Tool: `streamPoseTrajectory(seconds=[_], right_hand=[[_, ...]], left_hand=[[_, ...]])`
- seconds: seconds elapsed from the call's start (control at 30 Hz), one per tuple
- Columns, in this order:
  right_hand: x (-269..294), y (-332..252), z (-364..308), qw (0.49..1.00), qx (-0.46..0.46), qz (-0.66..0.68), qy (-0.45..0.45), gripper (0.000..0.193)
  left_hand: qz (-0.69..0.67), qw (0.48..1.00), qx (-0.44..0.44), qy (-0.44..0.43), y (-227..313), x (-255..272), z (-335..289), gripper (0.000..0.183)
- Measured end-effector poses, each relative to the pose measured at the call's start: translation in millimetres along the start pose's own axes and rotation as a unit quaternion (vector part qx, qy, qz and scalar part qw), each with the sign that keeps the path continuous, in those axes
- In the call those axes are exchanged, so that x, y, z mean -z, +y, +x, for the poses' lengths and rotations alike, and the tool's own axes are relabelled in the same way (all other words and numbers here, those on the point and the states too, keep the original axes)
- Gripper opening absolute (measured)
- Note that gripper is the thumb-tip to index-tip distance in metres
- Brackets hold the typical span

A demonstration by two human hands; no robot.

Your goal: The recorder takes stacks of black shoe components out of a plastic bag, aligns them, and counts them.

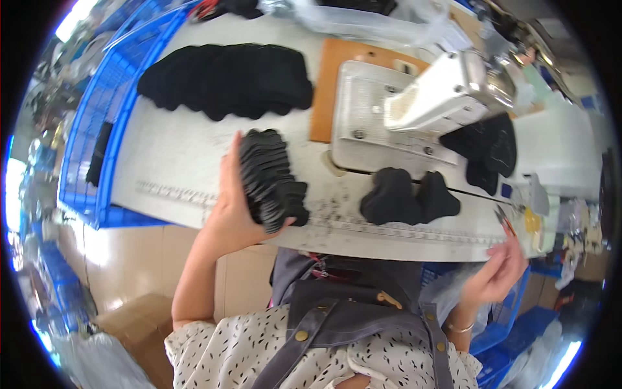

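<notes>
My left hand (225, 217) is wrapped round a thick stack of black fabric pieces (267, 178), thumb at its near end and fingers along its left side. The stack stands on edge at the front of the white table, its layered edges showing. Over at the right, my right hand (495, 275) pinches a small pair of thread snips (505, 222), blades pointing away from me. Between the hands, two lobed black fabric pieces (409, 198) lie side by side near the table's edge. Behind the stack, a long overlapping row of black fabric pieces (227, 81) lies flat.
A white sewing machine (440, 94) stands back right, its metal plate (363, 110) beside a brown board (322, 97). More black pieces (489, 152) lie right of it. A blue plastic basket (91, 175) borders the table's left. Clear plastic bags (363, 26) lie at the back.
</notes>
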State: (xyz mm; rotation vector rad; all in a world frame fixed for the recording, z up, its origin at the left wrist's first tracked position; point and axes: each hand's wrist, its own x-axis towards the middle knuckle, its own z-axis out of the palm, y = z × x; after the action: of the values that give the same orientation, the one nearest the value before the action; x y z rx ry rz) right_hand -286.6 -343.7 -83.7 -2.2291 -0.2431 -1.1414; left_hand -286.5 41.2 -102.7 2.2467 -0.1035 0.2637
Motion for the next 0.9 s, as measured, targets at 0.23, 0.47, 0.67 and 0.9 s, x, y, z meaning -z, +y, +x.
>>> streamPoseTrajectory(seconds=[0.23,0.47,0.67,0.9], right_hand=[[-118.1,-138.3,-15.6,0.813,0.136,0.406,-0.393,0.07],[-179.9,-168.8,-12.6,0.812,-0.039,0.407,-0.416,0.074],[-181.6,-162.1,-11.9,0.796,0.015,0.383,-0.469,0.09],[-167.2,-153.0,-10.0,0.738,-0.038,0.483,-0.47,0.092]], left_hand=[[0.073,0.997,0.019,-0.011,0.6,0.8,-2.9,0.135],[0.126,0.992,0.001,-0.01,1.0,-2.7,-8.7,0.135],[0.098,0.991,-0.038,-0.079,-6.8,3.5,4.0,0.137],[-0.009,0.998,-0.034,-0.059,-6.3,11.3,1.6,0.121]])
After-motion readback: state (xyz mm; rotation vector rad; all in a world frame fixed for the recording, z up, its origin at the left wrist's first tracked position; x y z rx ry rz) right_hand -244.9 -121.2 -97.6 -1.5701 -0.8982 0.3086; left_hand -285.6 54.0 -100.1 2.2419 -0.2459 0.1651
